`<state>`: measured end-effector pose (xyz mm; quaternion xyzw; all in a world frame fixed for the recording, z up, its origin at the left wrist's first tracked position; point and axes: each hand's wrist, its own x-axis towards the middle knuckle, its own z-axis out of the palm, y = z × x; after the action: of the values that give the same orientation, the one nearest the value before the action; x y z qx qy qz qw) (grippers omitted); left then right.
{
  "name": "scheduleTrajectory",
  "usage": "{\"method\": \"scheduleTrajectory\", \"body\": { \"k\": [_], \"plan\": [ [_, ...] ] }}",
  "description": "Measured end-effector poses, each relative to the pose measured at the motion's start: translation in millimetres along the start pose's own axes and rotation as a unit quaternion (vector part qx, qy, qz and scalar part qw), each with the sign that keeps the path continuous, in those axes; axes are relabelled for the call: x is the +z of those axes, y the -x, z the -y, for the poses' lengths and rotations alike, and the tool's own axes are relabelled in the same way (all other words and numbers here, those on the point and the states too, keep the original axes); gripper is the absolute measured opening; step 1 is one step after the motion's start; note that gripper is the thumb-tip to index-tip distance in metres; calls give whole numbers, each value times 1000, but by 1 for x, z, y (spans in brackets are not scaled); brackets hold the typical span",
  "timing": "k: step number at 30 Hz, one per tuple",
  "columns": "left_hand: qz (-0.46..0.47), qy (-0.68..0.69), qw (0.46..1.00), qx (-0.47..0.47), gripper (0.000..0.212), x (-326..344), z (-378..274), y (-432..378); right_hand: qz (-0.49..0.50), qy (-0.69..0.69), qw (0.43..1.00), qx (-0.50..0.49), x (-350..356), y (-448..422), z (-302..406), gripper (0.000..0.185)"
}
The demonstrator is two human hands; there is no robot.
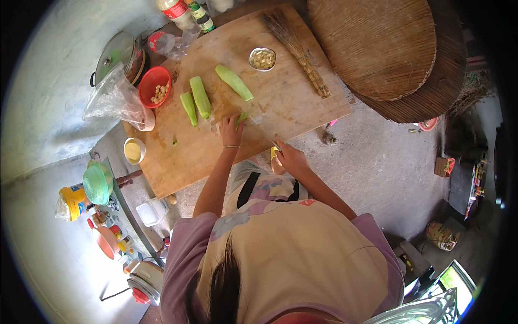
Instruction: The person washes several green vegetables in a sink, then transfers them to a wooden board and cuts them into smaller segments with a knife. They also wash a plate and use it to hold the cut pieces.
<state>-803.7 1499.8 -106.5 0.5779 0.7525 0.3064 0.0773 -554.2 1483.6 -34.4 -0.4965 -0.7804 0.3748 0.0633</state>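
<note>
On the large wooden board (194, 156), my left hand (232, 130) rests over a small green piece of peeled gourd (241, 118) near the front edge. My right hand (292, 158) grips a knife (277, 146) by its handle; the blade is hard to make out and seems to point towards the left hand. Beyond my left hand lie peeled green gourd pieces: a short one (188, 108), a longer one (200, 97) beside it, and another (234, 82) apart to the right. A small metal bowl (262, 59) of pale chopped bits stands farther back.
A red bowl (155, 87) with garlic cloves, a plastic bag (115, 97) and a white bowl (134, 151) stand at the board's left. Plastic bottles (166, 43) are at the back left. A straw hand broom (301, 58) lies at the right, near round woven lids (376, 48).
</note>
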Motion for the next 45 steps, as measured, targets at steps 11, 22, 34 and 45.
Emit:
{"method": "scheduleTrajectory", "body": {
  "k": [11,22,34,45],
  "plan": [
    [8,52,998,-35,27,6,3,4,58,20,998,-19,-24,-25,10,33],
    [-16,12,1000,10,33,-11,-1,-3,-35,148,986,-74,-44,-1,26,35],
    [74,243,956,-146,24,-23,-3,-28,-21,-303,950,76,-59,9,14,37],
    [134,-192,972,-30,24,34,-18,-63,-92,-381,913,109,-67,16,10,35]
  ]
}}
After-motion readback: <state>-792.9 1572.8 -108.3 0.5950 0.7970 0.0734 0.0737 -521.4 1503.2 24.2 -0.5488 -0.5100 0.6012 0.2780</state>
